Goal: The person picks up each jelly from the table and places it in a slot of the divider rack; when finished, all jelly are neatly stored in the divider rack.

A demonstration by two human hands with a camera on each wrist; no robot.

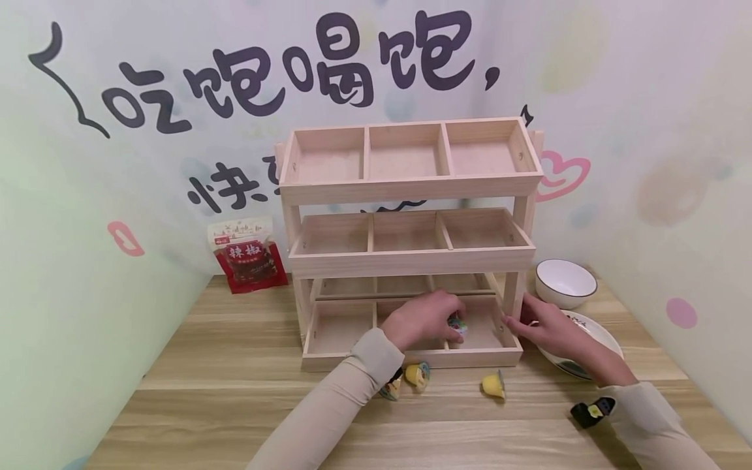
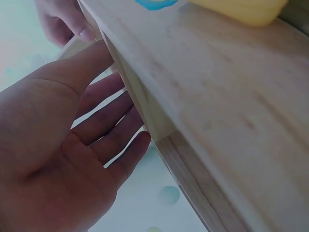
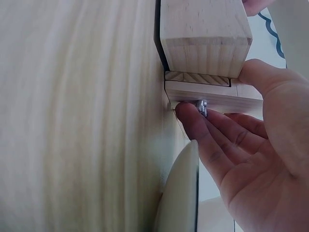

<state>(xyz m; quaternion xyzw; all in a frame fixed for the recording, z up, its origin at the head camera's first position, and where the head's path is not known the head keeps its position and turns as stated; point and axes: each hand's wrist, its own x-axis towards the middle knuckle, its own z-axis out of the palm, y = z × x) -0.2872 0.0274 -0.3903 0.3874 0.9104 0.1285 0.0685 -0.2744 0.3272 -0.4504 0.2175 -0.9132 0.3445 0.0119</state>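
Observation:
My left hand [image 1: 424,318] reaches over the bottom tray of a wooden three-tier rack [image 1: 405,262]. Between its thumb and fingers it pinches a small jelly cup [image 1: 457,324] with a printed lid, over the tray's right-hand part. The left wrist view shows the palm of that left hand [image 2: 63,130], its fingertips partly hidden behind the wooden edge. At the rack's right end, my right hand [image 1: 549,329] grips the wood. Seen from the right wrist, the thumb of the right hand [image 3: 251,154] lies on one side, the fingers near a metal bolt [image 3: 202,108].
More jelly cups lie before the rack: a yellow one [image 1: 493,385] at right, another [image 1: 417,376] near the middle, and one [image 1: 390,390] partly behind the left sleeve. A white bowl [image 1: 566,284] and a plate [image 1: 608,339] stand right. A red chili pouch [image 1: 249,258] leans at left.

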